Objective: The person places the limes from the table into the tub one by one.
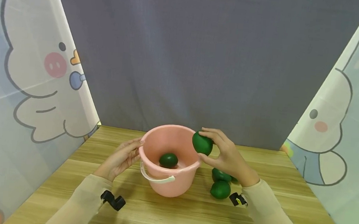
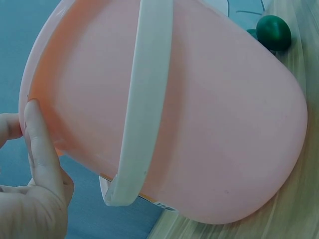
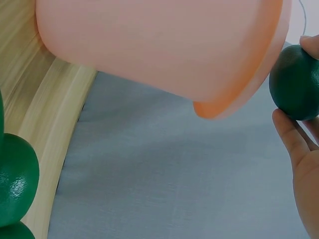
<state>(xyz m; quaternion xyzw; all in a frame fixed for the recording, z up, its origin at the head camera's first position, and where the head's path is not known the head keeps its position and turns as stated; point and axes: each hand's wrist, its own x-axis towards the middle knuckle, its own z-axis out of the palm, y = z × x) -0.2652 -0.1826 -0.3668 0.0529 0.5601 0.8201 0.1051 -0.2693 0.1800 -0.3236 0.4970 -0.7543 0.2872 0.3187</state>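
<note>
A grey curtain (image 1: pixel 197 56) stands behind a wooden table (image 1: pixel 157 218), with cartoon-printed panels (image 1: pixel 38 74) at left and right. The right hand (image 1: pixel 228 159) has its thumb and fingers curved around a dark green fruit (image 1: pixel 202 144), parted by the fruit's width, and holds it at the right rim of a pink bucket (image 1: pixel 173 187); whether fruit and rim touch, I cannot tell. The left hand (image 1: pixel 123 158) pinches the bucket's left rim between thumb and fingers. The bucket is upright on the table, its white handle (image 1: pixel 155 179) hanging down on the near side. Inside, on the bottom, lies a second green fruit (image 1: pixel 168 160). Right of the bucket, beneath the right forearm, more green fruits (image 1: pixel 220 190) lie close together, one partly hidden.
</note>
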